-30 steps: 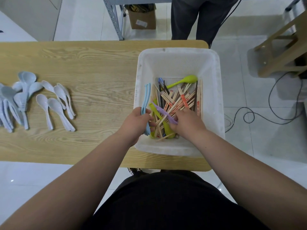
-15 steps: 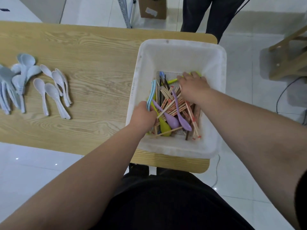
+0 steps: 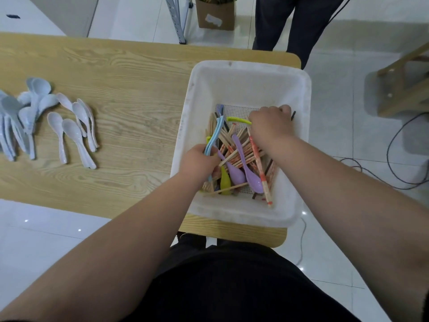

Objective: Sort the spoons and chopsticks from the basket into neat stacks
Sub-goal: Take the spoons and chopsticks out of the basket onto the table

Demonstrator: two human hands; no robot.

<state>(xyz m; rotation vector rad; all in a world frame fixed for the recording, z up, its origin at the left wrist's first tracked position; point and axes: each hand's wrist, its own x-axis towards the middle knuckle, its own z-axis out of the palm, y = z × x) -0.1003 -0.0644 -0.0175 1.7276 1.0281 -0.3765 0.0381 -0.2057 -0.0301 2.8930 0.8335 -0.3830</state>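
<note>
A white basket (image 3: 299, 145) stands on the right end of the wooden table (image 3: 130, 89). Inside lie several wooden chopsticks (image 3: 234, 151), two purple spoons (image 3: 246, 169) and a yellow-green spoon (image 3: 225, 181). My left hand (image 3: 198, 160) grips light blue spoons (image 3: 214, 135) by their bowl ends at the basket's near left. My right hand (image 3: 270, 124) is curled over the far end of the pile, holding the bowl of a yellow-green spoon (image 3: 239, 120) whose handle sticks out leftward. Loose white and pale blue spoons (image 3: 72, 131) lie at the table's left.
Another person's dark trouser legs (image 3: 290, 26) stand beyond the table's far edge, by a cardboard box (image 3: 214, 17) and a metal rack leg (image 3: 176, 19). A wooden stool (image 3: 404, 84) and black cables (image 3: 394, 159) are on the tiled floor to the right.
My right hand moved from the near part of the pile to its far end and closed over the yellow-green spoon there. The left hand kept its hold on the blue spoons.
</note>
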